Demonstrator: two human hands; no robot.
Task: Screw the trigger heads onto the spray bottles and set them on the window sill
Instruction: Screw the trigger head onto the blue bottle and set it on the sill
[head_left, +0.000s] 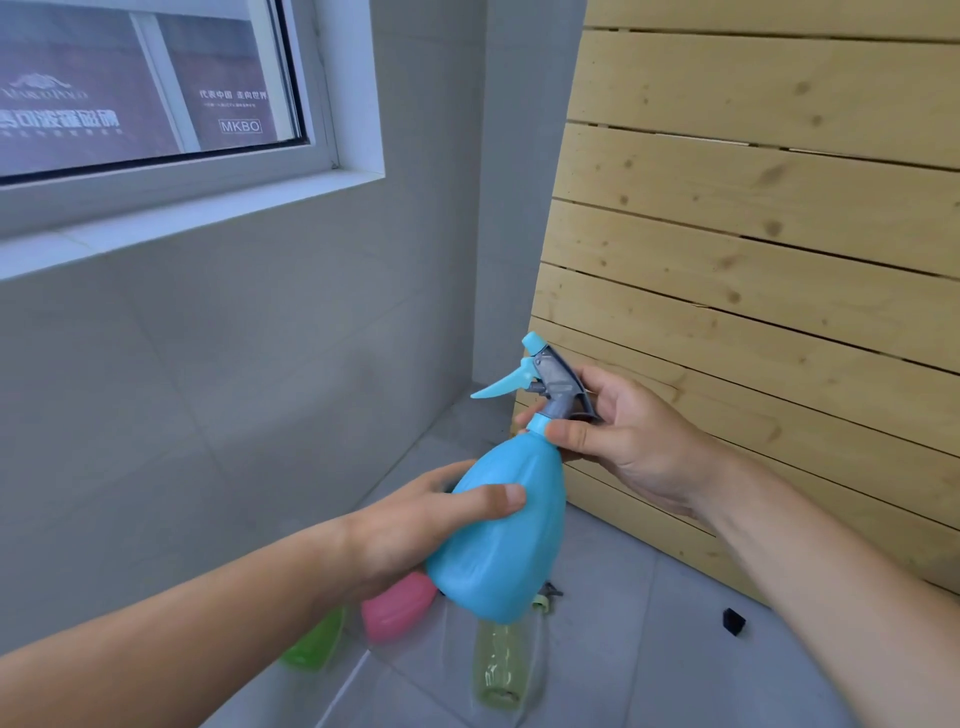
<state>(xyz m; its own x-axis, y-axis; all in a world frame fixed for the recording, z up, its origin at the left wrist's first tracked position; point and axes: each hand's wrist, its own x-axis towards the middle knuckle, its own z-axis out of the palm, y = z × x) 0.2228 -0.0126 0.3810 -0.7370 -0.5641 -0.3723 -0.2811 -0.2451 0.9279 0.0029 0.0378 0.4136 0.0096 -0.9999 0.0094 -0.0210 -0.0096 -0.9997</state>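
Observation:
A light blue spray bottle (511, 540) is held up in mid-air, tilted. My left hand (415, 525) wraps around its body from the left. On its neck sits a grey and blue trigger head (548, 376), and my right hand (623, 441) pinches the blue collar at the neck, thumb in front. Below on the floor lie a pink bottle (397, 610), a green bottle (314, 644) and a pale yellow bottle (496, 662). A loose trigger head (545, 597) peeks out behind the blue bottle. The white window sill (171, 221) runs along the upper left.
A slatted pine panel (753, 260) leans against the wall on the right. A small black object (733, 621) lies on the grey tiled floor (649, 649) near its base. The grey wall (234, 389) stands under the window.

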